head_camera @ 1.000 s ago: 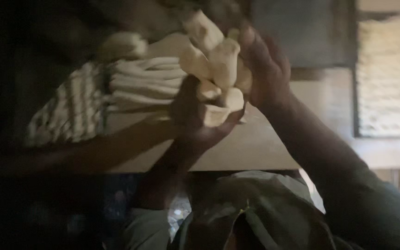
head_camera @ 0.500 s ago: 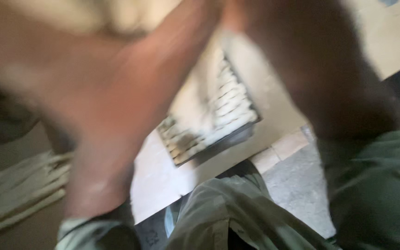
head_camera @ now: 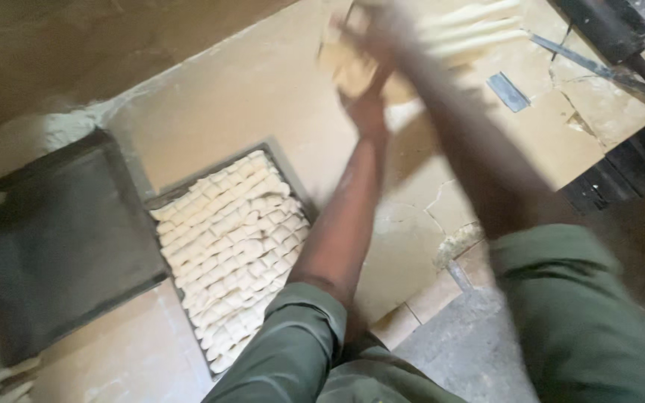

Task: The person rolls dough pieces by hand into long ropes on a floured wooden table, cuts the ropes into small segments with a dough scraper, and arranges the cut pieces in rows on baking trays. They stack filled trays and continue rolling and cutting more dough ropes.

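Soft dough pieces (head_camera: 352,63), judged light and squashy so best cupped loosely underneath, sat pressed between my left hand (head_camera: 367,112) and blurred right hand (head_camera: 382,30) above the floured table (head_camera: 263,97), near dough ropes (head_camera: 479,26) and a filled tray (head_camera: 285,160).

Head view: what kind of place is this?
Probably a bakery. A tray holds rows of dough pieces, an empty tray lies beside it, and dough ropes sit on the floured table.

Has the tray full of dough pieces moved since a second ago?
Cannot tell. The camera itself swung, so the tray of dough pieces sits elsewhere in the picture, but it lies beside the dark empty tray on the table.
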`<action>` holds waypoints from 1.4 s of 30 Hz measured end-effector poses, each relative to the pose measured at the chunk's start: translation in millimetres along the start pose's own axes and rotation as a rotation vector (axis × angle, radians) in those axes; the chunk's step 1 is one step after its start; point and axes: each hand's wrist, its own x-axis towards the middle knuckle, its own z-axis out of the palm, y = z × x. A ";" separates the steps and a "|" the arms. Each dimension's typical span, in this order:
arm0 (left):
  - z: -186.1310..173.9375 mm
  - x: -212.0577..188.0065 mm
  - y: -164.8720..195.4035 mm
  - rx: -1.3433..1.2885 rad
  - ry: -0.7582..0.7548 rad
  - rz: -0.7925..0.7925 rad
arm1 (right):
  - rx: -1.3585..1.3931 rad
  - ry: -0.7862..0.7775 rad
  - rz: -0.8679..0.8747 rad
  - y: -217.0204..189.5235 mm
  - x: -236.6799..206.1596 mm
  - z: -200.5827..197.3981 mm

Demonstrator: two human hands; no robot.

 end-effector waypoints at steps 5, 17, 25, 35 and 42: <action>-85.1 -36.7 -54.4 -0.409 0.045 -0.861 | -0.136 0.022 -0.212 19.8 -48.3 151.9; -606.4 -151.7 42.5 0.592 -0.233 -0.367 | 0.267 0.011 -0.616 -179.9 -177.4 279.1; -897.2 -178.3 57.6 0.561 0.335 -0.194 | 0.282 -0.453 -0.779 -501.6 -215.0 424.2; -1232.7 -94.5 77.9 0.208 1.082 -0.124 | 0.204 -0.458 -1.315 -921.4 -205.7 674.4; -1318.1 -14.3 62.5 -0.158 1.269 -0.257 | 0.283 -0.564 -1.069 -1035.2 -235.9 773.6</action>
